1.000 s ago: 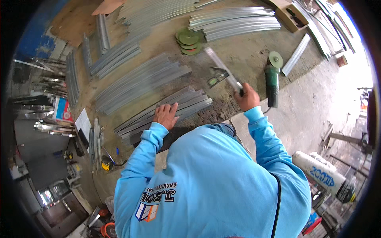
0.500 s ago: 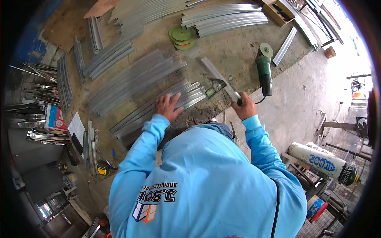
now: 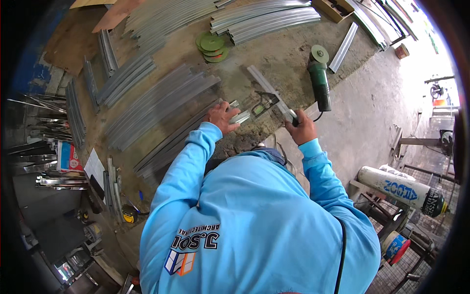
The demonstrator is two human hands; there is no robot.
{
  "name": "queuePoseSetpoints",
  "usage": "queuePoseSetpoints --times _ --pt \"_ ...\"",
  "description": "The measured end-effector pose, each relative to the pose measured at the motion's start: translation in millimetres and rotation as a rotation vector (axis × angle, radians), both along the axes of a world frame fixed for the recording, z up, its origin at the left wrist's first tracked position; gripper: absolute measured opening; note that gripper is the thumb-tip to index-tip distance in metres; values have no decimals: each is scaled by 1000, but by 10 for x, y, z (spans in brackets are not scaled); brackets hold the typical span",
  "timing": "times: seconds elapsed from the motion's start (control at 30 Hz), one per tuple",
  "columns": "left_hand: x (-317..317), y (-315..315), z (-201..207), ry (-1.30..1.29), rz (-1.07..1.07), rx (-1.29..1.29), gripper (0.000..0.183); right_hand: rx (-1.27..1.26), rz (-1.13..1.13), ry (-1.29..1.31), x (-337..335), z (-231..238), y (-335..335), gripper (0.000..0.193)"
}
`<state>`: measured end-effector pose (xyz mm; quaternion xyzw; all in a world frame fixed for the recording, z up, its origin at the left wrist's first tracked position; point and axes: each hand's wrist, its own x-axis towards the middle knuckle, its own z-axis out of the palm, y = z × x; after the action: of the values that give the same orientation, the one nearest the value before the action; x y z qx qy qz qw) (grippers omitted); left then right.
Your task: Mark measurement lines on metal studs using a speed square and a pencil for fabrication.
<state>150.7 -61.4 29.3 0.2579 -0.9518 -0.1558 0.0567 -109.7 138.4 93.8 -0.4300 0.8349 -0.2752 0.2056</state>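
Observation:
My left hand [image 3: 223,118] lies over the right ends of a bundle of thin metal channels [image 3: 183,134], fingers apart and touching the metal. My palm hides part of the bundle; short bright ends show beyond my fingers. My right hand [image 3: 302,128] is closed round the near end of a combination square [image 3: 278,99] at the table's front edge. Its steel blade slants away to the upper left. The square's dark head, with a greenish vial, sits just right of the channel ends, with a small gap between them.
An angle grinder [image 3: 319,81] stands right of the square, its cord trailing over the edge. Green discs [image 3: 212,43] and more metal channels [image 3: 274,24] lie farther back. At left are a paper sheet [image 3: 94,166] and a tape measure [image 3: 129,214]; a gas cylinder [image 3: 391,187] is at right.
My left hand has slid right along the channels toward their ends. My right hand keeps its grip on the square with little movement. The whole view has shifted slightly.

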Motion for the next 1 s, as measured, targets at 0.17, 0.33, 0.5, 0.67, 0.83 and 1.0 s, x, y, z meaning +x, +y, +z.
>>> queuePoseSetpoints --times 0.17,0.33,0.5,0.67,0.83,1.0 --pt "225 66 43 -131 41 20 49 -35 100 1 85 2 -57 38" --pt "276 248 151 338 318 285 45 -101 285 -83 267 55 -247 34" --pt "104 460 1198 658 437 1461 40 -421 498 86 344 194 -556 35" --pt "-14 563 1241 690 285 652 45 -538 362 188 372 586 -896 36" --pt "-77 503 995 338 221 -6 73 129 310 -1013 57 644 -876 34" --pt "-46 670 598 178 192 27 69 122 565 -806 11 142 -672 31"
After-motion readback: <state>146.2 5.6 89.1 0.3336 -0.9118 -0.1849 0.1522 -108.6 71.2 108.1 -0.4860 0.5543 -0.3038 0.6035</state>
